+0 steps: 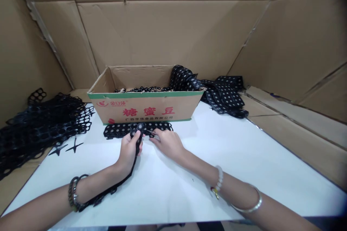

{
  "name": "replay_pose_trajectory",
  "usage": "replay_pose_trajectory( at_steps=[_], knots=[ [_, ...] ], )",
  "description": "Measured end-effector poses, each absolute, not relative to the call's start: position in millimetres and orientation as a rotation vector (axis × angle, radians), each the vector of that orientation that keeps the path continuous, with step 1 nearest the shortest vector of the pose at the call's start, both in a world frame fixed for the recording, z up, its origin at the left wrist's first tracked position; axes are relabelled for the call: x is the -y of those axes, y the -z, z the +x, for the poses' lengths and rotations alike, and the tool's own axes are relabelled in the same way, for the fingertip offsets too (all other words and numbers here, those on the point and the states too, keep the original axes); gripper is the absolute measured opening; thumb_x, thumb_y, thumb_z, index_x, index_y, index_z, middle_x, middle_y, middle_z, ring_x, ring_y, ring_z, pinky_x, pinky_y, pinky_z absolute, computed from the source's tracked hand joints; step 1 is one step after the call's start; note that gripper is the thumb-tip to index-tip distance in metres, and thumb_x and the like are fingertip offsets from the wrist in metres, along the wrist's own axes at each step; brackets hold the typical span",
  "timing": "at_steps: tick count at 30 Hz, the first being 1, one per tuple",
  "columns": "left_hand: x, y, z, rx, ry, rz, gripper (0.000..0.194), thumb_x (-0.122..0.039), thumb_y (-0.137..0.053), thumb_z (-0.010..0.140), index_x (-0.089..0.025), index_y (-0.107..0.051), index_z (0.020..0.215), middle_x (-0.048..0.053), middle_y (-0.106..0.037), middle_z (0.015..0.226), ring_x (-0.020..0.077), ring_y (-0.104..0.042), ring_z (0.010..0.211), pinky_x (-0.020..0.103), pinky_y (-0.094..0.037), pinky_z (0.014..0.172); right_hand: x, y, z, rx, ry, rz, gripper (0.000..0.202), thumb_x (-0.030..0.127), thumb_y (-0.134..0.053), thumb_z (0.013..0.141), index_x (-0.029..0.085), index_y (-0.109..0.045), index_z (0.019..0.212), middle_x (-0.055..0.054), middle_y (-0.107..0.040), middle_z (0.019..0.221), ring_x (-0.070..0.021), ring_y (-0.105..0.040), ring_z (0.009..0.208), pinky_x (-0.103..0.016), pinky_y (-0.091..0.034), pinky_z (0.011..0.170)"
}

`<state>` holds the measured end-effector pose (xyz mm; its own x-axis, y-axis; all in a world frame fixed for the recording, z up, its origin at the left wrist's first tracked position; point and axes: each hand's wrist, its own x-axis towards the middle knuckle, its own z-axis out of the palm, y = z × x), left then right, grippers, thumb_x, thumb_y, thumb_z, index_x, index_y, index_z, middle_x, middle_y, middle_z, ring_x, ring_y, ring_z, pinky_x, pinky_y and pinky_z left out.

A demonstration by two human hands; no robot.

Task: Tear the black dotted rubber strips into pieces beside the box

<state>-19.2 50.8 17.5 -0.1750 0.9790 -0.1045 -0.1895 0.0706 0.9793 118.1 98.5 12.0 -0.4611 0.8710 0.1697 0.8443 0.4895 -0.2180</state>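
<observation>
My left hand (129, 151) is closed around a black strip with round discs (140, 127), thumb on top. The strip's tail hangs below the hand and trails along my forearm toward the table's front edge. In my right hand (168, 142), a thin metal tool (150, 131), perhaps tweezers, is pinched between the fingers. Its tip points left at the strip; whether it touches cannot be made out. Just behind both hands, flat black strips with grey dots (116, 130) lie along the front of a cardboard box (146, 105).
Black sheets with grey dots (225, 92) hang over the box's right end onto the white table (230, 158). A heap of black perforated netting (48, 126) lies at left, with black star-shaped scraps (74, 145) beside it. Cardboard walls (173, 32) enclose the back and sides.
</observation>
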Motion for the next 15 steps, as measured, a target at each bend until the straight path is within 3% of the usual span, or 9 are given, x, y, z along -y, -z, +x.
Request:
replay_pose_trajectory(
  at_steps=[2,5,9,12,15],
  knots=[
    [-52.5,-16.4,-20.0,-1.229,-1.359,0.91,0.032,-0.046,-0.049,0.073,-0.014,-0.048,0.069,-0.007,-0.04,0.042,0.0043,-0.033,0.034,0.016,-0.026,0.036,-98.6,-12.3,116.9,2.462,-0.123,-1.456,0.023,0.034,-0.041,0.081,0.018,-0.058,0.081,-0.003,-0.063,0.072,-0.0149,-0.057,0.064,-0.022,-0.031,0.053],
    [-53.0,-16.3,-20.0,-1.229,-1.349,0.893,0.032,-0.046,-0.05,0.072,-0.014,-0.048,0.069,-0.007,-0.039,0.042,0.0042,-0.032,0.033,0.016,-0.024,0.035,-96.3,-28.3,126.6,2.377,-0.08,-1.441,0.026,0.031,-0.034,0.085,0.017,-0.056,0.081,-0.001,-0.06,0.066,-0.0114,-0.054,0.058,-0.02,-0.03,0.052],
    [-51.1,-16.1,-18.5,-1.256,-1.283,0.973,0.033,-0.045,-0.048,0.074,-0.013,-0.047,0.066,-0.007,-0.036,0.041,0.0046,-0.031,0.035,0.016,-0.023,0.034,-114.4,-88.6,144.0,1.902,0.151,-1.325,0.036,0.038,-0.027,0.087,0.015,-0.054,0.085,0.0,-0.053,0.057,-0.0095,-0.048,0.052,-0.019,-0.029,0.051],
    [-52.0,-12.5,-18.4,-1.277,-1.213,1.107,0.034,-0.047,-0.046,0.074,-0.014,-0.045,0.064,-0.006,-0.039,0.042,0.0053,-0.032,0.036,0.016,-0.024,0.035,-141.7,-136.6,146.7,1.837,0.318,-1.341,0.031,0.039,-0.036,0.084,0.016,-0.055,0.087,-0.003,-0.058,0.068,-0.0143,-0.053,0.062,-0.022,-0.031,0.055],
    [-56.8,-8.7,-19.7,-1.326,-1.086,1.158,0.034,-0.049,-0.047,0.072,-0.016,-0.042,0.063,-0.005,-0.044,0.046,0.0061,-0.036,0.037,0.017,-0.027,0.036,-144.7,-151.6,141.4,1.932,0.234,-1.436,0.041,0.04,-0.046,0.077,0.015,-0.045,0.109,-0.007,-0.061,0.082,-0.0202,-0.055,0.07,-0.025,-0.033,0.057]
  ],
)
